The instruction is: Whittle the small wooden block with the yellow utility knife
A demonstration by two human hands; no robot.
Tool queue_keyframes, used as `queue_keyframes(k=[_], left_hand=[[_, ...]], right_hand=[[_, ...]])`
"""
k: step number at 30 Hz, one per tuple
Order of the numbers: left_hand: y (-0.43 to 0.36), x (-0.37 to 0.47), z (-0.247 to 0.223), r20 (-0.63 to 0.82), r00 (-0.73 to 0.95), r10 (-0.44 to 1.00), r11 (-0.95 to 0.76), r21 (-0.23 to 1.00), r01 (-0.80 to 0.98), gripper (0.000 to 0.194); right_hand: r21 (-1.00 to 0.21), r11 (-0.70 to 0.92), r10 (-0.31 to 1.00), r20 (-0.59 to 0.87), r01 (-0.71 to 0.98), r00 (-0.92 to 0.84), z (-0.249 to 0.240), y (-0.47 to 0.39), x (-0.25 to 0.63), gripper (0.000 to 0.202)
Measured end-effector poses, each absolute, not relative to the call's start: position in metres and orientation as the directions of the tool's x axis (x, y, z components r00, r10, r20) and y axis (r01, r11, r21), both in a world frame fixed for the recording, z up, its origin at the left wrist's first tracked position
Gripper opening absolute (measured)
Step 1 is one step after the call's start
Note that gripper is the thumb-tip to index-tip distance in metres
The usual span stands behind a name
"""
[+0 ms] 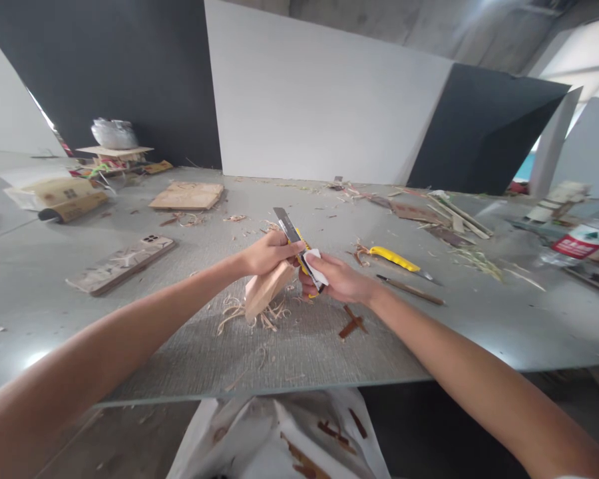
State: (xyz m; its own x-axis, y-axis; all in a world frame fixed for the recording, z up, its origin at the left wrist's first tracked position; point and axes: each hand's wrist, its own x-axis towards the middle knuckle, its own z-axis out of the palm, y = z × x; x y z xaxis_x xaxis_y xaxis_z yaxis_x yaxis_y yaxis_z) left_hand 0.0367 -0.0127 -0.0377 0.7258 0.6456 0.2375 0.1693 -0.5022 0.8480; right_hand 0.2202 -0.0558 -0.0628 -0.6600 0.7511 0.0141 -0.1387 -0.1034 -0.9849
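The left hand [269,254] clasps the wooden block [265,291] over curled shavings [233,311], thumb against the utility knife [289,227] at the block's one o'clock. The right hand [347,278] curls round the knife and a white wad [317,267] at two o'clock.

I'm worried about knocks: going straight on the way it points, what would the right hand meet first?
Probably the left hand, just ahead of the right hand, though depth is hard to judge here.

On our tabletop [289,362] we see shavings [233,313] around the wood block [265,291], a phone [124,264] to its left, a knife [394,258] to its right, a bottle [579,243] farther right, a board [188,196] behind the phone.
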Motion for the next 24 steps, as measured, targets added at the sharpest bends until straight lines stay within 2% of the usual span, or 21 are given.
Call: queue_keyframes(k=[4, 8, 10, 15, 19, 24], left_hand=[[-0.014, 0.039, -0.038, 0.25, 0.715, 0.653, -0.515, 0.839, 0.177, 0.044], [-0.017, 0.04, -0.034, 0.244, 0.771, 0.588, -0.535, 0.832, 0.144, 0.044], [-0.018, 0.04, -0.032, 0.245, 0.786, 0.568, -0.541, 0.831, 0.131, 0.042], [-0.019, 0.039, -0.03, 0.209, 0.781, 0.589, -0.551, 0.811, 0.199, 0.043], [-0.015, 0.037, -0.032, 0.194, 0.774, 0.603, -0.61, 0.737, 0.291, 0.041], [-0.008, 0.035, -0.037, 0.216, 0.755, 0.619, -0.65, 0.681, 0.338, 0.041]], right_hand=[[-0.996, 0.007, 0.791, 0.06, -0.088, -0.609, -0.063, -0.056, 0.218, 0.034], [-0.973, 0.209, 0.834, 0.125, 0.098, -0.538, -0.059, -0.058, 0.22, 0.034], [-0.961, 0.233, 0.836, 0.12, 0.149, -0.535, -0.055, -0.06, 0.221, 0.033], [-0.962, 0.239, 0.822, 0.127, 0.134, -0.555, -0.053, -0.06, 0.218, 0.03], [-0.958, 0.244, 0.761, 0.092, 0.152, -0.642, -0.058, -0.053, 0.222, 0.036], [-0.853, 0.378, 0.784, 0.088, 0.361, -0.614, -0.059, -0.043, 0.233, 0.038]])
